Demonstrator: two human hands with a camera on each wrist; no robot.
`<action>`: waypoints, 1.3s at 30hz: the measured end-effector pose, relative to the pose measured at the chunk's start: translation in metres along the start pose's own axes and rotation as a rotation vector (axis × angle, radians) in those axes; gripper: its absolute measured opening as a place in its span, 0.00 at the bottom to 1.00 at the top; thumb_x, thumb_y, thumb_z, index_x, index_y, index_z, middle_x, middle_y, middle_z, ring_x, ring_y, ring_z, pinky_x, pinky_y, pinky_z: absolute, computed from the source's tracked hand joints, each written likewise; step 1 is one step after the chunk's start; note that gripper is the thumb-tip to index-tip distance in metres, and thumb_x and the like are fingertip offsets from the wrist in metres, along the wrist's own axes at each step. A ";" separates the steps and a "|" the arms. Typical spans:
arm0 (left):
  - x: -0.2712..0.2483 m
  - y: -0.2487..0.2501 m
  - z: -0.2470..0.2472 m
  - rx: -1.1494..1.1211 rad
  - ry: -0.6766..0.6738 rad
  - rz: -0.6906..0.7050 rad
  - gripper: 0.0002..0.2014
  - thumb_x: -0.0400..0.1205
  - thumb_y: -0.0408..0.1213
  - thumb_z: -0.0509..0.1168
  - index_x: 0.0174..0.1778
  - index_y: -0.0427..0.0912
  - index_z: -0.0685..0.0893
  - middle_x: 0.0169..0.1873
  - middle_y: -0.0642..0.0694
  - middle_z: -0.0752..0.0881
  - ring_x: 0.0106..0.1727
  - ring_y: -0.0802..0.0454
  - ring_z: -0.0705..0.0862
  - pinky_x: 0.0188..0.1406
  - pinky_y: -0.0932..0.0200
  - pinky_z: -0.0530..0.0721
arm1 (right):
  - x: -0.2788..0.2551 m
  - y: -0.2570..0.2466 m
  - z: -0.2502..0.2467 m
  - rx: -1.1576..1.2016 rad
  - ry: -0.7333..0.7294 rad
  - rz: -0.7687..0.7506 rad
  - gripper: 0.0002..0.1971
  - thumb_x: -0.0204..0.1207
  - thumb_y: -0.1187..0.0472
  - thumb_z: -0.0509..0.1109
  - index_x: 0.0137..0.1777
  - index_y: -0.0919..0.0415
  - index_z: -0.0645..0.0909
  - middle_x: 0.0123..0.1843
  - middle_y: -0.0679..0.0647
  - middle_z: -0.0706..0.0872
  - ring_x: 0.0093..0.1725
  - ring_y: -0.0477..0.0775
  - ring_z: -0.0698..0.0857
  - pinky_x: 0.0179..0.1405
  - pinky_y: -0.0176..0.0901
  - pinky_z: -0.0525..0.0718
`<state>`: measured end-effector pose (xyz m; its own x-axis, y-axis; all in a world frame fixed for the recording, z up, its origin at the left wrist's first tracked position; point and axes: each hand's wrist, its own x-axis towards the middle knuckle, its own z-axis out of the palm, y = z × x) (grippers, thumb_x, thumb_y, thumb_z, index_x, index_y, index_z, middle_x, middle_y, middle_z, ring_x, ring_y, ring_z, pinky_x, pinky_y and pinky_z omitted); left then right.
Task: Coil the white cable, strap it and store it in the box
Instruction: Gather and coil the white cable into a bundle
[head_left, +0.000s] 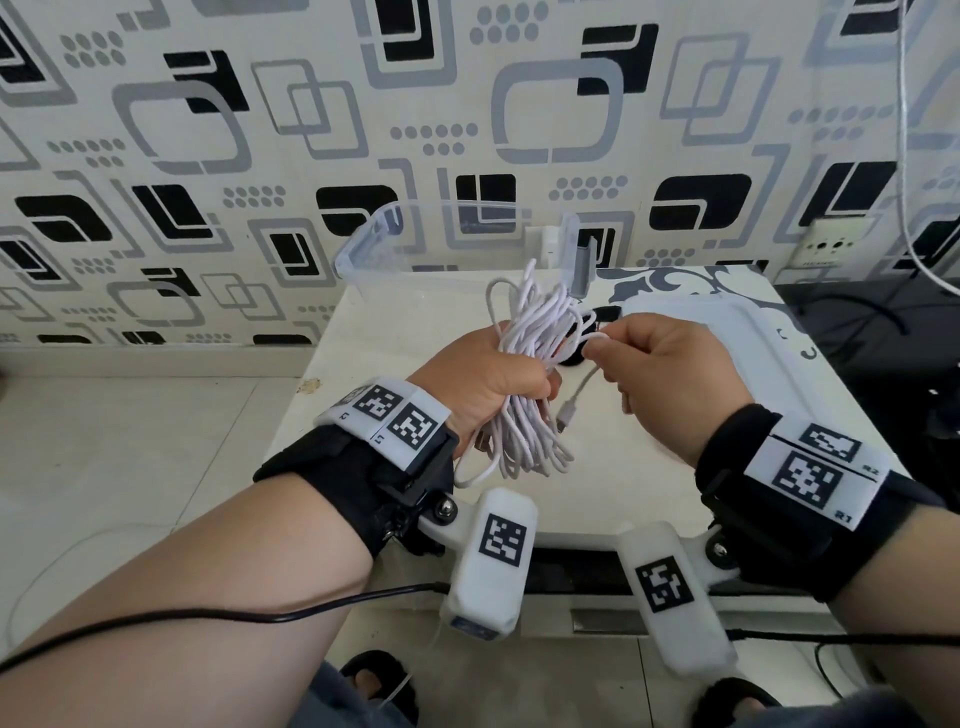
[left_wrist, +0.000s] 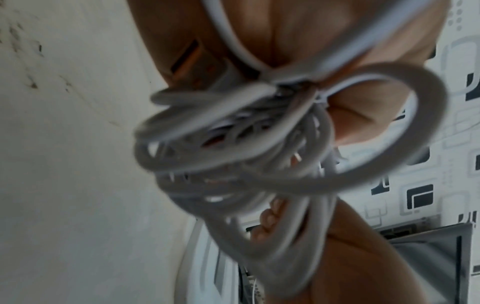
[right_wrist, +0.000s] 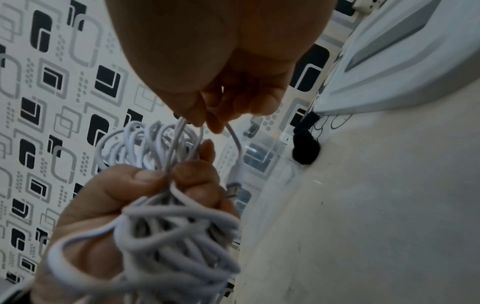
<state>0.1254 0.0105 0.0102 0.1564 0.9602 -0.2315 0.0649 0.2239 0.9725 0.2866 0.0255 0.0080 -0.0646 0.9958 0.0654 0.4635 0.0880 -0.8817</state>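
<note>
White cable (head_left: 530, 364) in loose loops, left fingers (right_wrist: 192, 176) clamped, right fingers (right_wrist: 215, 123) pinching.

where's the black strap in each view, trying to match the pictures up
Head: the black strap lies on the table just behind the coiled white cable, mostly hidden by it, left of the right hand.
Left wrist: not in view; blurred cable loops fill the frame.
Right wrist: right of centre, a dark lump on the table by the white lid's edge.
Shared landmark: the cable bundle gripped by the left hand.
</note>
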 end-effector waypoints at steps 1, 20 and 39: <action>-0.001 -0.001 0.001 0.025 -0.011 -0.012 0.12 0.60 0.27 0.65 0.38 0.38 0.84 0.29 0.39 0.84 0.34 0.37 0.82 0.52 0.30 0.81 | 0.000 -0.001 0.000 0.036 -0.005 0.010 0.09 0.76 0.57 0.67 0.39 0.63 0.82 0.29 0.52 0.79 0.26 0.49 0.75 0.28 0.38 0.75; 0.004 -0.011 0.011 0.111 -0.142 0.111 0.10 0.63 0.25 0.65 0.28 0.45 0.85 0.32 0.41 0.85 0.42 0.40 0.84 0.55 0.40 0.81 | -0.003 -0.010 0.011 0.578 -0.139 0.160 0.08 0.72 0.75 0.56 0.38 0.67 0.75 0.18 0.58 0.78 0.18 0.54 0.71 0.15 0.37 0.66; 0.020 -0.016 0.031 0.833 0.095 0.092 0.40 0.67 0.42 0.63 0.75 0.41 0.56 0.50 0.52 0.81 0.50 0.48 0.85 0.52 0.50 0.85 | -0.008 -0.005 0.025 0.206 -0.047 -0.071 0.27 0.63 0.40 0.76 0.58 0.50 0.74 0.42 0.42 0.85 0.43 0.41 0.85 0.41 0.38 0.82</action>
<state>0.1581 0.0214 -0.0106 0.1157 0.9868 -0.1131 0.7676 -0.0166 0.6407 0.2625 0.0166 0.0004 -0.1340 0.9845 0.1133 0.2668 0.1460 -0.9526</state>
